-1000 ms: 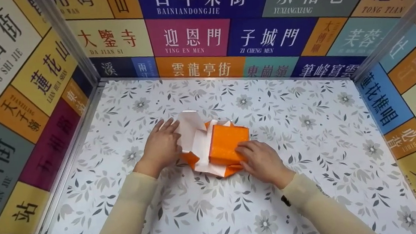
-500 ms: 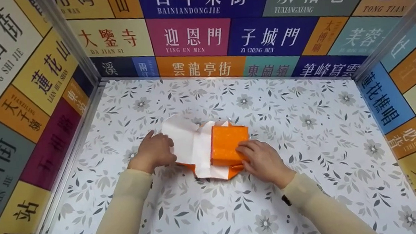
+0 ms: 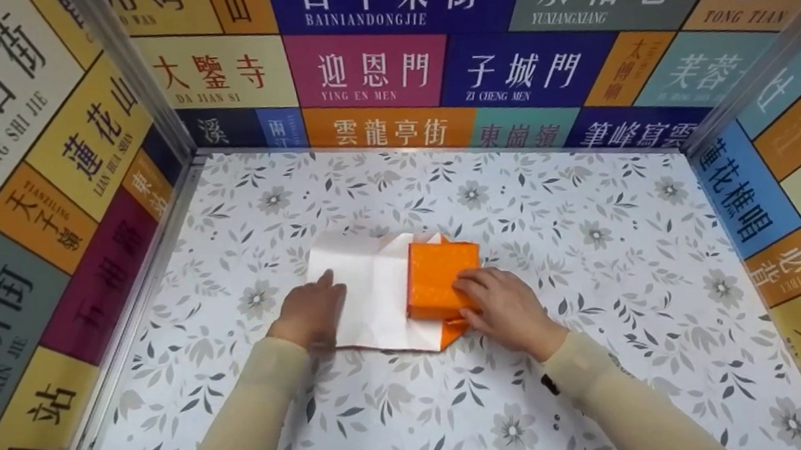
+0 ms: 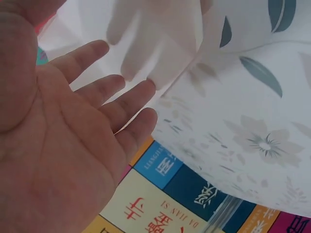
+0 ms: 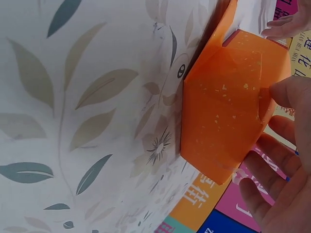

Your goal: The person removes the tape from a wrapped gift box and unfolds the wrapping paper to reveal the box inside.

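An orange block-shaped packet (image 3: 440, 279), seemingly covered in paper, sits mid-table on a spread sheet of paper (image 3: 374, 292). The sheet is white on its upper face, creased, and orange at its folded corner (image 3: 453, 331). My left hand (image 3: 310, 309) is over the sheet's left part, fingers extended; in the left wrist view their shadows fall on the white paper and nothing is in the palm. With fingers on top and thumb low at its side, my right hand (image 3: 506, 310) holds the packet's right end. Gold flecks and a folded end (image 5: 223, 102) show in the right wrist view.
A white table (image 3: 425, 418) with a grey leaf and flower print lies under everything. Panels with coloured blocks of Chinese lettering (image 3: 372, 68) stand at the back and both sides, joined by metal posts (image 3: 141, 74).
The sheet's left part, folded up a second ago, now lies flatter and spread leftward. My left hand has moved left, then down towards the front edge. My right hand stays on the packet.
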### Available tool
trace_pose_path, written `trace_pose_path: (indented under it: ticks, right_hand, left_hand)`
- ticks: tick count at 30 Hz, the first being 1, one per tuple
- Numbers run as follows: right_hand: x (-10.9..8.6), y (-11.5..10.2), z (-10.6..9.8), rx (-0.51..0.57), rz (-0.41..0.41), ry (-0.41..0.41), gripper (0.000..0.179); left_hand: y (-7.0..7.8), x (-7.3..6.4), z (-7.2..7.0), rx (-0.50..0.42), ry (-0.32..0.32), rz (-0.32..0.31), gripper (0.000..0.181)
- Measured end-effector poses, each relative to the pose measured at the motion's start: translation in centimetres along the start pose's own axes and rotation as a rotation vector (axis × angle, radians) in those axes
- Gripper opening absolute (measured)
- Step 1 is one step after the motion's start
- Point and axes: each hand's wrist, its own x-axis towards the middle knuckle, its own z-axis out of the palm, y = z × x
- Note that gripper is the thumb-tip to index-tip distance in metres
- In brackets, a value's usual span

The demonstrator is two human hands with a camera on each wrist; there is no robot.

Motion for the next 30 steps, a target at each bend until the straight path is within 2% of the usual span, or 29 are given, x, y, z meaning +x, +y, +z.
trace_pose_path:
  ticks: [6, 9, 16, 22, 30]
  right_hand:
    - [0.9, -0.6, 0.2, -0.007, -0.041, 0.003, 0.048]
    - [1.5, -0.9, 0.2, -0.001, -0.071, 0.002, 0.050]
    - [2.2, -1.3, 0.3, 0.007, -0.081, -0.027, 0.053]
    - [2.6, -1.5, 0.4, 0.023, -0.085, -0.042, 0.052]
    - [2.7, -1.6, 0.2, 0.011, -0.092, -0.037, 0.053]
  left_hand:
    - [0.4, -0.1, 0.8, 0.040, 0.001, -0.009, 0.050]
    - [0.4, 0.1, 1.1, 0.051, -0.005, -0.021, 0.048]
    - [1.0, 0.5, 0.9, 0.033, -0.053, -0.042, 0.053]
    - [1.8, 0.5, 0.3, 0.050, -0.047, -0.043, 0.046]
    - [1.4, 0.6, 0.6, 0.058, -0.060, -0.049, 0.053]
